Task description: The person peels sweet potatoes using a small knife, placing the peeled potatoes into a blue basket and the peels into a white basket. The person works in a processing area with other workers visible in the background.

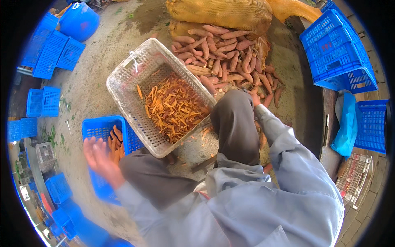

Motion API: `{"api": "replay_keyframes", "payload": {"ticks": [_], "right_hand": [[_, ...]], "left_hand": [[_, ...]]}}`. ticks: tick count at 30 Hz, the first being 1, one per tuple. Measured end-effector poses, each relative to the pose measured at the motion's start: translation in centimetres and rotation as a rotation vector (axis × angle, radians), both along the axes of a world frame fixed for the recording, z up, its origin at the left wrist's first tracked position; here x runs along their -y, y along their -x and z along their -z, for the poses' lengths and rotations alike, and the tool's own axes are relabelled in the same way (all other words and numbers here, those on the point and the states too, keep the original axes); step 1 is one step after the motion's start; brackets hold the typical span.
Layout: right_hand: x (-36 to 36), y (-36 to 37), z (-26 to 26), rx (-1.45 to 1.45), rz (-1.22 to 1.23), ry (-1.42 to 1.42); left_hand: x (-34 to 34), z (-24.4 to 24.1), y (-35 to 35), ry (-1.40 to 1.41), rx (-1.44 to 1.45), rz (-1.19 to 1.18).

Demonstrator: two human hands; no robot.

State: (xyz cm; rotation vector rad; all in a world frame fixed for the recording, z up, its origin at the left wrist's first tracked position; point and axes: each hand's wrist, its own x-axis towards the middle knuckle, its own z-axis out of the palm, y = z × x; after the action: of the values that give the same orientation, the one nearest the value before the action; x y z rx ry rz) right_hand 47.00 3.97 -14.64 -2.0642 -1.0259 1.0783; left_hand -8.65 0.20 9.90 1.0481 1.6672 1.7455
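My left hand [103,162], blurred, is raised over the blue crate [103,122] at my left, its fingers apart and holding nothing. Peeled orange sweet potatoes [116,140] lie in that crate. My right hand [255,98] is beside my right knee, at the near edge of a heap of unpeeled sweet potatoes [228,58]. Something small and dark shows at its fingers, but the knee hides part of it and what it is cannot be told. Between my knees and the heap, a dirty white plastic basket [123,102] stands tilted, with orange and reddish peelings [172,108] inside.
Yellow mesh sacks [219,14] lie behind the heap. Blue crates [51,54] and a round blue tub [79,21] stand at the far left. On the right are more blue crates [336,52], a blue plastic bag [345,126] and a pale crate [355,179]. Peel scraps lie on the concrete floor.
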Motion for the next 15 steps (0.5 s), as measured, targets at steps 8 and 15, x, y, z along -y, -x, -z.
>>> {"api": "replay_keyframes", "payload": {"ticks": [8, 15], "right_hand": [[-13.6, 4.8, 3.8, 0.434, -0.150, -0.054], [-19.8, 6.0, 8.0, 0.523, -0.128, 0.129]], "left_hand": [[-2.3, 0.8, -5.2, 0.191, -0.005, 0.043], [-2.7, 1.3, -3.9, 0.208, -0.102, 0.153]]}}
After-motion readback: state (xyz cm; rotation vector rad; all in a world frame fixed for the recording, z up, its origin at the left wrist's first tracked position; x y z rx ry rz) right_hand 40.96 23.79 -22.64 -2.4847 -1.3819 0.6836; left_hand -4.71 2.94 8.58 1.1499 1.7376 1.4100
